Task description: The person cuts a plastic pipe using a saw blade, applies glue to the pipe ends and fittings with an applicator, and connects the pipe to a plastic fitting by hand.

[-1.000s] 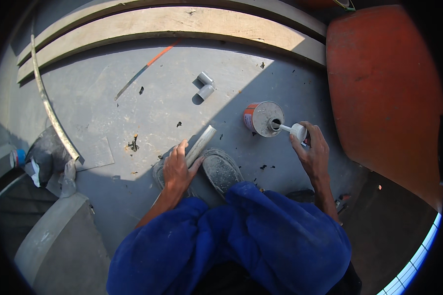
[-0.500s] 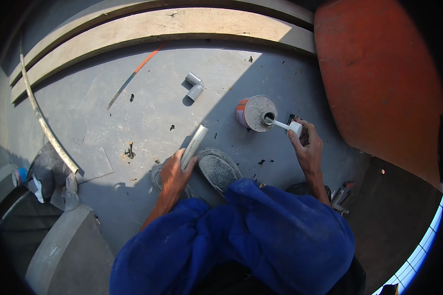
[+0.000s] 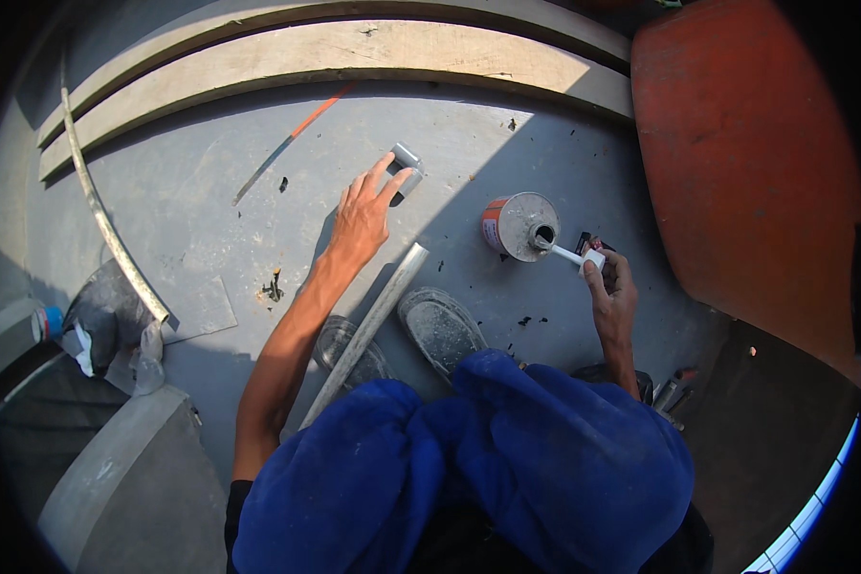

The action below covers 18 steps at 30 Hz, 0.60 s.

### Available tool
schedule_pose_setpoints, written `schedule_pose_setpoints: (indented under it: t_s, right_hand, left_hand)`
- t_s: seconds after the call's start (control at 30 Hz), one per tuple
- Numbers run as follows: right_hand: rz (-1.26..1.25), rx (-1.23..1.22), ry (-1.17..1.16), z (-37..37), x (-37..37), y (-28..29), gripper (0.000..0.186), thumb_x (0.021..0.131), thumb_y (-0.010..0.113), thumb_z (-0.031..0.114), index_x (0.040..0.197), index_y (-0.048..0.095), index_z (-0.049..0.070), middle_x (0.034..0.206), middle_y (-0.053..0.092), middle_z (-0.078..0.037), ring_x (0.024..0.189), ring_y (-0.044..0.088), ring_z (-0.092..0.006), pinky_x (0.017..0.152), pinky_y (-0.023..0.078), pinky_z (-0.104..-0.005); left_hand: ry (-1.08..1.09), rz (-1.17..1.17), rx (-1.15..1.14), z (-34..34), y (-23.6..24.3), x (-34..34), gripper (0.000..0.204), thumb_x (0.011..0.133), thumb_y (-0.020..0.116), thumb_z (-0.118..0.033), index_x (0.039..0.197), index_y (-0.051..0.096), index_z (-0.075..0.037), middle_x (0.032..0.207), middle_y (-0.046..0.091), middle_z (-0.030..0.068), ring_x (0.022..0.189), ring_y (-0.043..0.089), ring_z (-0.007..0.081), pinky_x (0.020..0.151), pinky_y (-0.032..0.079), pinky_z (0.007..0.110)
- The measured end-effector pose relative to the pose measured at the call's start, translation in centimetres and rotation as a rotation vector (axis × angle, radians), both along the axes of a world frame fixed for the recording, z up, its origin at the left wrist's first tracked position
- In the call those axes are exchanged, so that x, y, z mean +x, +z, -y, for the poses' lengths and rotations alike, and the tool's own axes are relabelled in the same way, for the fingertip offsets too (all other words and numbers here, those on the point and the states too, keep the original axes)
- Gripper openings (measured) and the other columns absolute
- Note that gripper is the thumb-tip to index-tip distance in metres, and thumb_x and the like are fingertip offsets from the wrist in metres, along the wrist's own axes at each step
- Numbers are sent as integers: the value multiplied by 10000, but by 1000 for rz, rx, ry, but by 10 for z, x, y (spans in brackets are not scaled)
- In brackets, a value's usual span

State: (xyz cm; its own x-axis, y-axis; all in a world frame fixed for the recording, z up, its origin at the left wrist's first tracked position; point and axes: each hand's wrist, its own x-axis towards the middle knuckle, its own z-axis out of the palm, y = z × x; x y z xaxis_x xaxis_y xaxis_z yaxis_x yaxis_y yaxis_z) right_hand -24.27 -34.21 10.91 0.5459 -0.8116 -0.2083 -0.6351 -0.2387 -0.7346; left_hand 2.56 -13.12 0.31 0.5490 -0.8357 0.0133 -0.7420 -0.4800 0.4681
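My left hand (image 3: 359, 228) is stretched out over a grey pipe elbow (image 3: 409, 156) lying on the grey floor. Its fingers are apart, with fingertips at the elbow, whose lower arm is partly covered by the thumb. In my right hand (image 3: 617, 306) is a white applicator cap (image 3: 593, 259) with a stem, pinched between thumb and fingers. The stem's tip is at the mouth of a round metal can (image 3: 521, 212) with an orange and white label. A grey pipe (image 3: 373, 330) leans across my left shoe, its lower end hidden by my blue-clad leg.
Pale wooden beams (image 3: 354, 53) lie along the far side. A large orange-red curved panel (image 3: 737, 163) stands at the right. On the left are a long thin pipe (image 3: 105, 220) and a dark plastic bag (image 3: 110, 311). An orange-and-grey strip (image 3: 297, 134) lies beyond my left hand.
My left hand has let go of the grey pipe and reached away to the elbow. The pipe rests against my leg. My right hand still holds the applicator at the can's mouth.
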Motion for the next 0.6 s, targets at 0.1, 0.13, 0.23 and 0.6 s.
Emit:
schedule_pose_setpoints:
  t_s: [0.1,0.13,0.23,0.6]
  right_hand:
    - [22,29,5,-5,0,-3,333,891,600,252,1089,531,-7,860,592,-58,793,535,-100,703,423,-232]
    - [131,35,-17,-6,-1,-4,335,889,602,253,1086,530,-8,844,584,-50,777,524,-96,686,416,-229]
    - [25,17,-4,-5,-5,-9,383,875,614,287,1088,534,-22,816,607,-64,728,548,-97,641,433,-245]
    - [190,202,-204,-8,-11,-25,357,901,573,305,1057,545,-15,751,570,-35,628,477,-59,535,378,-208]
  left_hand:
    - [-327,413,7,25,-24,35,528,848,479,12,1303,468,-256,1365,404,94,1240,391,234,1041,338,425]
    - [-323,422,5,27,-30,43,528,848,479,12,1303,468,-256,1365,404,94,1240,391,234,1041,338,425]
    - [-440,377,56,33,-34,56,504,843,481,15,1261,513,-265,1308,459,74,1184,450,237,1063,319,431]
    - [179,-751,-109,-13,24,39,415,795,592,-82,1195,494,-28,1132,576,130,1071,551,248,907,437,363]
